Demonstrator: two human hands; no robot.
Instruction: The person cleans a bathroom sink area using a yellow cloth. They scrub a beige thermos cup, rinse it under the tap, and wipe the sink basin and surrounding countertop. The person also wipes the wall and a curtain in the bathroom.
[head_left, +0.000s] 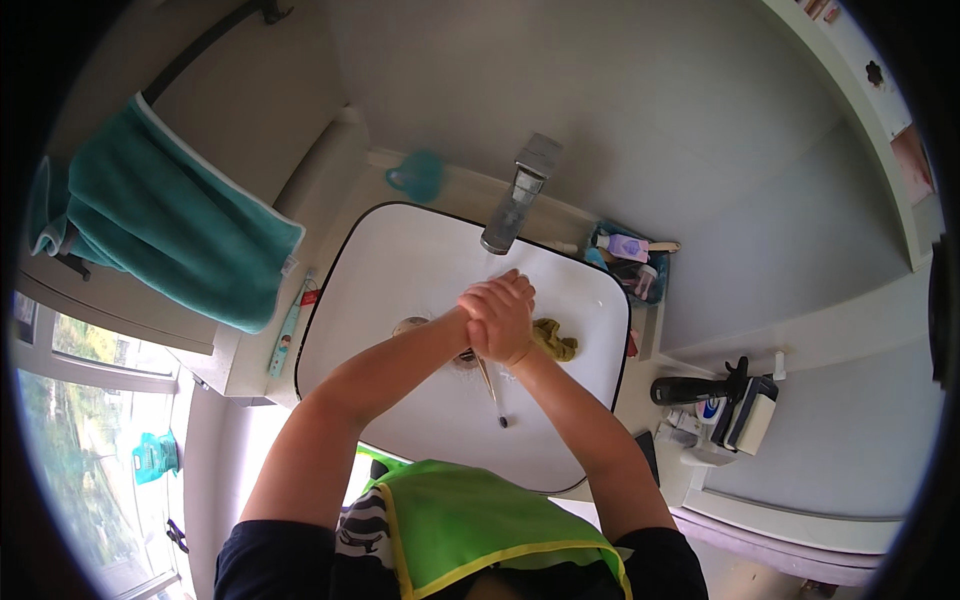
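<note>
Over the white washbasin (420, 247), just in front of the metal faucet (512, 210), my two hands are pressed together. My right hand (501, 336) lies over my left hand (517, 283) near the wrist, so much of the lower hand is hidden. Which hand is on top is hard to tell, as the forearms meet there. Beneath them in the basin lie a thin brush (491, 390) with a dark tip and a round beige thing (411, 324), both partly covered. An olive-green crumpled cloth (553, 341) sits to their right.
A teal towel (180, 217) hangs at the left above a teal toothbrush (289, 330). Behind the basin stands a teal cup (418, 176). A bin of toiletries (652, 281) is at its right corner, with a black hair dryer (686, 390) farther right.
</note>
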